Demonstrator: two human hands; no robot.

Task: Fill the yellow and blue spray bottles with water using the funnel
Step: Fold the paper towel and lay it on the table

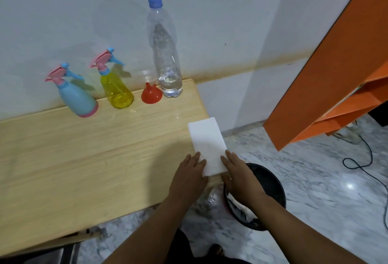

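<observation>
Along the table's (84, 158) far edge, by the wall, the blue sprayer (78, 97) stands furthest left: opaque, pear-shaped plastic with a pink base ring and a pink-and-blue trigger head screwed on. Beside it is the yellow sprayer (116, 87), the same shape in see-through plastic, also capped; both heads must come off first, and these light, narrow-necked bottles look likely to topple if bumped. Next is the funnel (151, 94), glossy red, mouth down and spout up; I judge it could wobble in a small neck and spill. At the far right corner stands the bottle (165, 53), tall, thin, crinkled clear plastic with a blue cap and only a little water at the bottom, perhaps too little for two sprayers. Near the right edge, the left hand (190, 177) and right hand (239, 176) lie flat with straight fingers on a folded white tissue (207, 144), overhanging the bin (273, 188) below; it could slide off.
</observation>
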